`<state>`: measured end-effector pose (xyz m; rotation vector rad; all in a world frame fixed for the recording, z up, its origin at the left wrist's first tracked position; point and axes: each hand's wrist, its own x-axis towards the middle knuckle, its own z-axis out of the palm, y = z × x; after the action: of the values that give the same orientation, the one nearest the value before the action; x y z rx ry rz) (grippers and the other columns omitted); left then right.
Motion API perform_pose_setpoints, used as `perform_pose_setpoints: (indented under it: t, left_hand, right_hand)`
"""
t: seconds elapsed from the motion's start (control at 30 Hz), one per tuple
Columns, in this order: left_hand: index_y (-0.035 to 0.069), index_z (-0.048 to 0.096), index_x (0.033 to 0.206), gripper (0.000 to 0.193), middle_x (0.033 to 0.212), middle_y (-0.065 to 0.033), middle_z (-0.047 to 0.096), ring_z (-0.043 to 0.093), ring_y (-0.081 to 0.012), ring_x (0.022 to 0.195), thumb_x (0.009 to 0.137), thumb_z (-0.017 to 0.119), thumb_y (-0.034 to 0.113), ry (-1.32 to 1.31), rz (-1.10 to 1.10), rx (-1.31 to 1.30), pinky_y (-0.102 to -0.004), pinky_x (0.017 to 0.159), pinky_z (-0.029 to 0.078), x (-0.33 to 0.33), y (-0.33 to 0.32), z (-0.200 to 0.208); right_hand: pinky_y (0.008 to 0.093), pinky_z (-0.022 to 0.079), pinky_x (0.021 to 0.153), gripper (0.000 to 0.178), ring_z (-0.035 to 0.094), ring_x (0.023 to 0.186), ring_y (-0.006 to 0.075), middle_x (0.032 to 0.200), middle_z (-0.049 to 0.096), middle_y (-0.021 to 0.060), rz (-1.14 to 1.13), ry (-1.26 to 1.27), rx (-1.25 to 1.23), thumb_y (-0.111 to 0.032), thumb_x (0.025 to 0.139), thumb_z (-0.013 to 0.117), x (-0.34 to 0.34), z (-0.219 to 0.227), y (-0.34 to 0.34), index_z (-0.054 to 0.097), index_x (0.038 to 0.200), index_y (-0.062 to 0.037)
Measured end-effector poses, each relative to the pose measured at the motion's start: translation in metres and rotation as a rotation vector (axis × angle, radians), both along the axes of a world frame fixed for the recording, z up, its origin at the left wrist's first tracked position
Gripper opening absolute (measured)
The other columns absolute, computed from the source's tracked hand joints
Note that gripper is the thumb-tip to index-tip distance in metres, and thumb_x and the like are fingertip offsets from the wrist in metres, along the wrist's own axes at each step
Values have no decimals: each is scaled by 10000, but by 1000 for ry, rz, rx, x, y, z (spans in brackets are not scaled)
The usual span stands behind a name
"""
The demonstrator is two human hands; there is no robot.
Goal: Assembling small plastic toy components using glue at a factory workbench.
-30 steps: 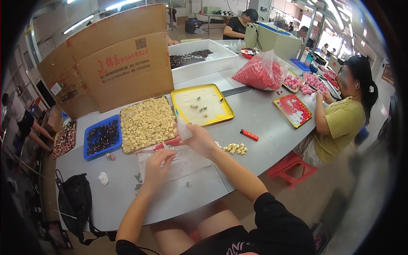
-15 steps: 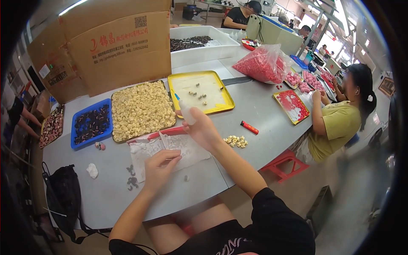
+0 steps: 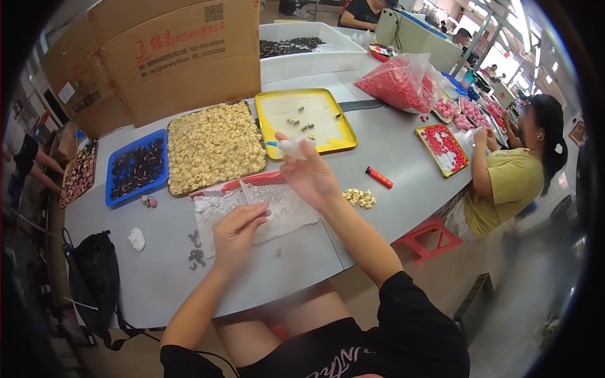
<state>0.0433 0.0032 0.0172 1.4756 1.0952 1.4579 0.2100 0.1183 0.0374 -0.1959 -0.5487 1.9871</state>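
Note:
My right hand point(image 3: 313, 181) is closed round a small translucent squeeze bottle point(image 3: 293, 148), tilted so that its blue tip points left. My left hand point(image 3: 236, 232) hovers over the near part of a whitish, stained cloth point(image 3: 287, 211), with thumb and fingertips pinched together. Whatever sits in that pinch is too small to make out. Beyond the bottle lies a yellow-rimmed tray point(image 3: 350, 140) with a few small dark-and-pale pieces. Left of it, a tray of cream-coloured pieces point(image 3: 214, 145) is heaped full.
A blue tray point(image 3: 110, 196) holds dark curved pieces. Loose cream pieces point(image 3: 359, 198) and a red lighter-like stick point(image 3: 379, 177) lie right of my forearm. Cardboard point(image 3: 189, 75) stands behind. A black bag point(image 3: 94, 277) hangs at the left edge. A co-worker point(image 3: 504, 179) sits at right.
My right hand has tipped the bottle from slanting upward to nearly level, its tip now lower and leftward. My left hand keeps its pinch. The view has shifted slightly.

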Motion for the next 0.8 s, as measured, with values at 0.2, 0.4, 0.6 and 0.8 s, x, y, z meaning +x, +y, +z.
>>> perform_pose_setpoints:
  t: [0.2, 0.4, 0.6, 0.8]
  left_hand:
    - [24, 708, 930, 211, 944, -82, 655, 613, -141, 858, 748, 660, -73, 29, 45, 78, -230, 733, 498, -6, 1, -1]
    - [25, 702, 953, 229, 948, -71, 652, 613, -143, 866, 748, 659, -68, 63, 63, 99, -233, 734, 497, -5, 4, -2]
    - [38, 659, 1005, 249, 978, -70, 652, 625, -149, 875, 767, 666, -36, 28, 55, 26, -253, 727, 534, -6, 3, -1]
    - [32, 550, 1065, 364, 1005, -100, 653, 647, -173, 930, 746, 724, 16, -24, 136, 67, -261, 697, 548, -7, 6, -6]
  right_hand:
    - [227, 437, 702, 431, 491, 747, 91, 1063, 580, 69, -29, 14, -62, -243, 841, 679, -2, 6, -4, 513, 1157, -1]
    - [222, 404, 676, 447, 434, 718, 66, 1040, 549, 44, -16, 11, -32, -307, 890, 610, -3, 1, -3, 484, 1170, 19]
    - [222, 378, 629, 342, 406, 663, 76, 1081, 536, 75, -21, 5, -58, -354, 916, 559, -4, 3, -4, 496, 1066, -53]
    - [203, 345, 550, 402, 411, 617, 65, 937, 585, 77, -49, -238, 60, -393, 902, 569, -9, 11, -15, 470, 1092, -53]
